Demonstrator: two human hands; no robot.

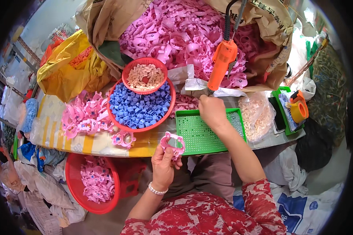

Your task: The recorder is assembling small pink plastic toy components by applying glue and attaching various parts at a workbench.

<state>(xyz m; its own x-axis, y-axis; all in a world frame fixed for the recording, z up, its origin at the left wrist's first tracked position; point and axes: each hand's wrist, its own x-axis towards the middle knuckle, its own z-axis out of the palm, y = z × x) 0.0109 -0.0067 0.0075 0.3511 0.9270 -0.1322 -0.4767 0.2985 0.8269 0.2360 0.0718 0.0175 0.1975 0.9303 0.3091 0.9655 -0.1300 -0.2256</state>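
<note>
My left hand (163,166) pinches a pink ring-shaped plastic part (178,150) in front of the table's near edge. My right hand (213,112) is curled over the far side of a green perforated tray (200,137), just below the tip of a hanging orange electric screwdriver (222,58). Its fingertips are hidden, so whether it touches the tool or holds something small cannot be made out. Small grey pieces (235,122) lie at the tray's right end. Another pink part (123,139) sits on the table to the left of my left hand.
A red basin (171,107) of blue pieces bears a small red basket (125,74) of beige pieces. Behind is a large sack (271,58) of pink parts. A bag of pale pieces (257,117) lies right; a red tub (71,172) of pink parts stands lower left.
</note>
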